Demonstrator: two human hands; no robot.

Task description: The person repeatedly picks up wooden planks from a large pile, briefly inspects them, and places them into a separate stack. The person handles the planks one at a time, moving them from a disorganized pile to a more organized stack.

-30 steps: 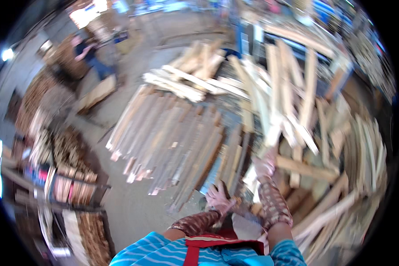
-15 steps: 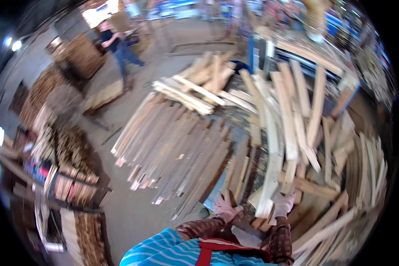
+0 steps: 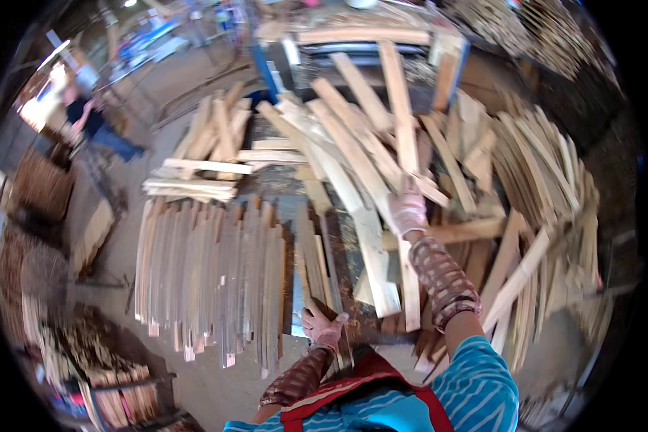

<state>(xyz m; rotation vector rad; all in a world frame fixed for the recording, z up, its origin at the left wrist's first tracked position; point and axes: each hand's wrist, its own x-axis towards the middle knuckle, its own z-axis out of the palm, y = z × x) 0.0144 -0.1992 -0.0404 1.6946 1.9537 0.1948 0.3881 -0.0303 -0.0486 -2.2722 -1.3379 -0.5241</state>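
My left hand (image 3: 324,330), in a pale glove, is closed around the near ends of a few narrow wooden strips (image 3: 311,270) at the workbench's near edge. Farther forward and to the right, my right hand (image 3: 409,211), also gloved, reaches over a loose heap of pale planks. Its fingers stretch out at the lower end of an upright-pointing plank (image 3: 398,108). Beneath and left of it lies a long plank (image 3: 376,259). Both forearms wear brown checked sleeves.
A row of grey-brown boards (image 3: 209,273) lies side by side at the left. Behind it sits a stack of short pale pieces (image 3: 191,189). Long slats (image 3: 547,165) are piled at the right. A machine (image 3: 363,54) stands ahead, and another person (image 3: 97,122) is at the far left.
My view has swung to the right. My right hand has moved forward from the planks' near ends into the heap. My left hand stays at the narrow strips' near ends.
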